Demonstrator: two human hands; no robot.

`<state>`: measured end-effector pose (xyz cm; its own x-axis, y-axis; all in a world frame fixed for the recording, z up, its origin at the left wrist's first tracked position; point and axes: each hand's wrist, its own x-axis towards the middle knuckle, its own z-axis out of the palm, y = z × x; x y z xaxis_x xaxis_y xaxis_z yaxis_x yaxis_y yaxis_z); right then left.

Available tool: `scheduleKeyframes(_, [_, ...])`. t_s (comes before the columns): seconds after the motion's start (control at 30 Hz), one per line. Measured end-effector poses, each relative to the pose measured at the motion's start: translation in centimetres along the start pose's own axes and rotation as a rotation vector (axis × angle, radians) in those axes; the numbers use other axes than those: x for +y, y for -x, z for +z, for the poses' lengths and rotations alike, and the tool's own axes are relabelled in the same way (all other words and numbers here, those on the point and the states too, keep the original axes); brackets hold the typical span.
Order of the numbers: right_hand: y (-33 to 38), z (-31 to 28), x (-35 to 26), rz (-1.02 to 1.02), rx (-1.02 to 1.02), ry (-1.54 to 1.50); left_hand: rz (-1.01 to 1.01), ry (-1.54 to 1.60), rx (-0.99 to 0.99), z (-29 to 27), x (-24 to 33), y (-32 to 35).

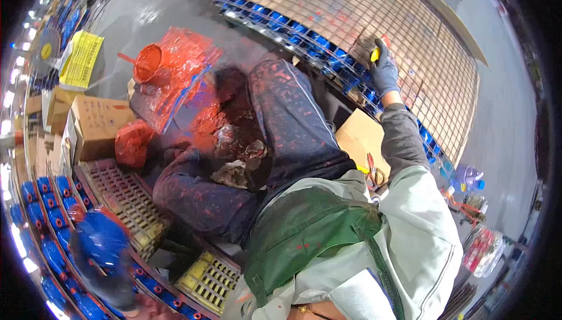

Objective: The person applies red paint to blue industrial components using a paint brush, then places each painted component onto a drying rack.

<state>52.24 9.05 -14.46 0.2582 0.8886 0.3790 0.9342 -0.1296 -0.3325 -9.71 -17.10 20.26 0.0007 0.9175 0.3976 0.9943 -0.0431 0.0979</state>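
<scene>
My right hand [385,71], in a dark glove, is closed around a small yellow object [374,55], mostly hidden by the fingers. It is over the wire mesh rack [421,50], beside the row of blue parts along the rack's edge. At the lower left, motion smears my left hand [114,276], also in a dark glove. It grips a rounded, shiny blue part [102,238] above rows of similar blue parts [55,247] with red spots. Red-smeared plastic sheeting [187,56] lies ahead of my legs, with a red cup [147,63] with a handle on it.
A cardboard box [102,121] stands at the left near a yellow printed sheet [82,59]. Slotted crates [120,194] are beside my left leg. On the right are red-handled scissors [374,173] and a plastic bottle [467,178]. Crumpled rags [231,173] lie between my legs.
</scene>
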Motion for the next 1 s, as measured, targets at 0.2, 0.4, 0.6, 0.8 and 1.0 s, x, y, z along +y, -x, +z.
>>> scheduleKeyframes(0.2, [-0.6, -1.3, 7.6, 0.034, -0.265, 0.427, -0.035, 0.411, -0.15, 8.2, 7.3, 0.8])
scheduleKeyframes(0.4, [-2.5, -1.5, 2.8, -0.02, 0.008, -0.065, -0.196, 0.739, -0.156, 14.8, 9.8, -1.8])
scheduleKeyframes(0.6, [-4.4, 6.6, -2.1, -0.148, -0.352, 0.262, -0.348, 1.155, -0.325, 23.2, 8.9, -9.8])
scheduleKeyframes(0.8, [-3.4, 7.6, -0.4, -0.32, -0.298, 0.364, -0.764, 1.53, -0.547, 35.4, 7.0, -12.1])
scheduleKeyframes(1.0, [-4.1, 7.7, -0.1, -0.388, -0.355, 0.435, -0.883, 1.235, -0.814, 39.1, 2.8, -11.7])
